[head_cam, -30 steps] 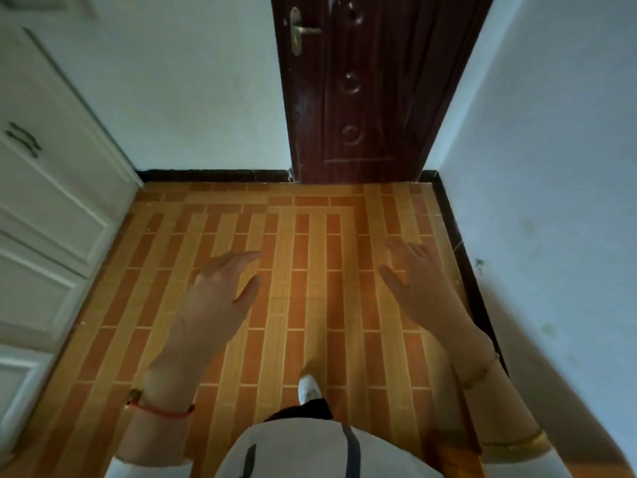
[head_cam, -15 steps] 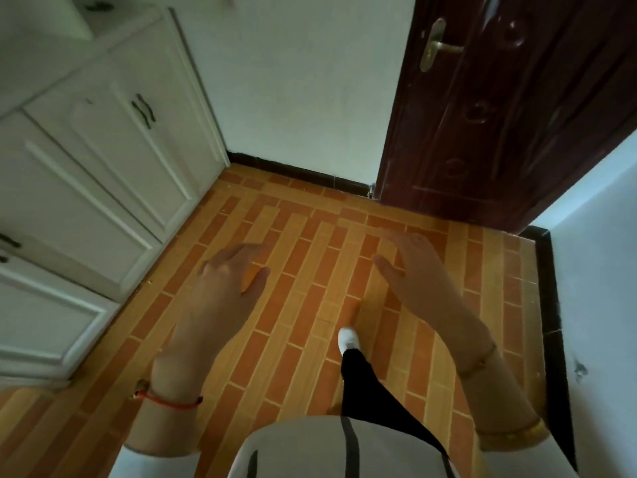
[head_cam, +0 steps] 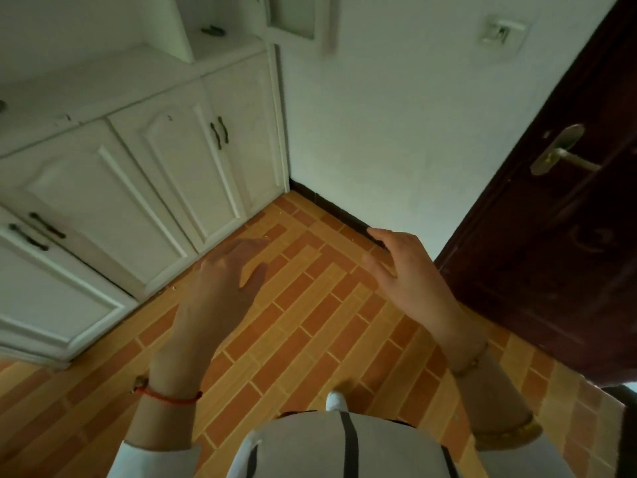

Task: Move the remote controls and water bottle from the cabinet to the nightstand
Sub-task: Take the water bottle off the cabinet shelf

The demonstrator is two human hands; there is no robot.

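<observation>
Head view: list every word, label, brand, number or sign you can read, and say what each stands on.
None: no readable text anywhere in this view.
Cabinet: plain white doors, no label.
Door: carved ornament only, no lettering.
Wall fitting: too blurred to show any marking.
Dark things on the cabinet shelf: too small and blurred to read.

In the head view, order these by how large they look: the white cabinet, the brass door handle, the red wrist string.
1. white cabinet, by far the largest.
2. brass door handle.
3. red wrist string, though it is nearer the camera, so this is unsure.
</observation>
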